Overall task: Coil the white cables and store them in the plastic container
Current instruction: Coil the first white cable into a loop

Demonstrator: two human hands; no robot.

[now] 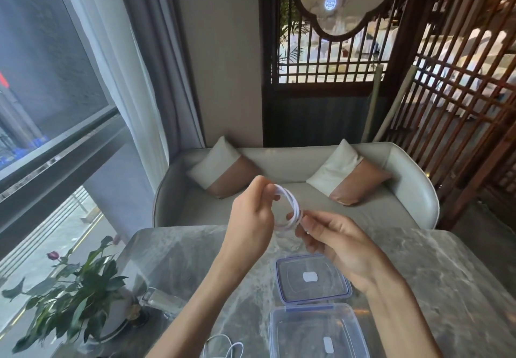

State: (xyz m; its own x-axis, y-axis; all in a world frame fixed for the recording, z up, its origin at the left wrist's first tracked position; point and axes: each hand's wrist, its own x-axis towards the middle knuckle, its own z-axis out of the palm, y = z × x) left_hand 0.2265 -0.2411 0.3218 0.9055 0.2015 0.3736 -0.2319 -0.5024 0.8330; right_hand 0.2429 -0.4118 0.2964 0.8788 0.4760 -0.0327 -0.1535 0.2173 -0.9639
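A white cable [291, 207] wound into a small coil is held up above the marble table [446, 268]. My left hand [251, 218] pinches the coil's upper left side. My right hand [335, 240] pinches its lower right side. Below my hands an open clear plastic container [318, 332] stands near the front edge, with its blue-trimmed lid [312, 279] lying flat just behind it. Another loose white cable [223, 348] lies on the table at the bottom, partly cut off by the frame.
A potted plant [72, 296] stands at the table's left front corner, with a small clear object [159, 299] beside it. Behind the table is a grey sofa [293, 167] with two cushions. A window is at left, a wooden lattice screen at right.
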